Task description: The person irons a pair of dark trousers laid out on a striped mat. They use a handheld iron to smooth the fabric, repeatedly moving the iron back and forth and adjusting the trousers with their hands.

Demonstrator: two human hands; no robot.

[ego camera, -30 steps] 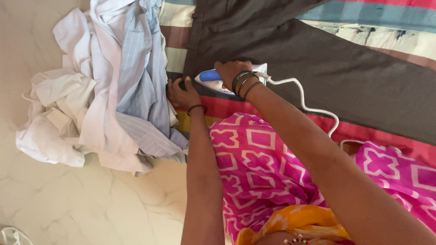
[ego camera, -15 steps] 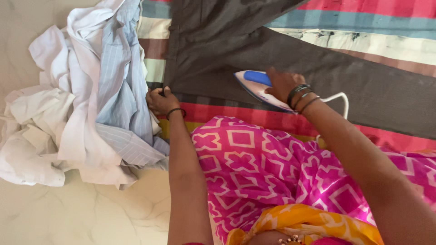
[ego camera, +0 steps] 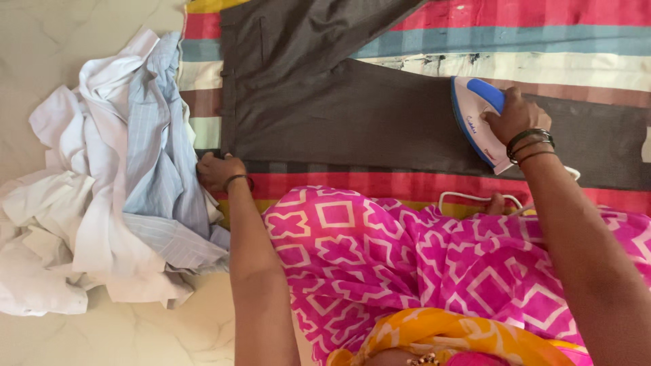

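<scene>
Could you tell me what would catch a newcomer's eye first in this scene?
Probably the white and blue iron at right, gripped by the right hand on dark grey trousers spread over a striped cloth. The left hand pins the waistband beside a pile of pale shirts.

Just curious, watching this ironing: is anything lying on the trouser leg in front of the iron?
Nothing visible does. The right hand holds the iron on the grey trousers, and the cloth ahead looks bare. The white cord trails behind, beside the pink garment.
</scene>
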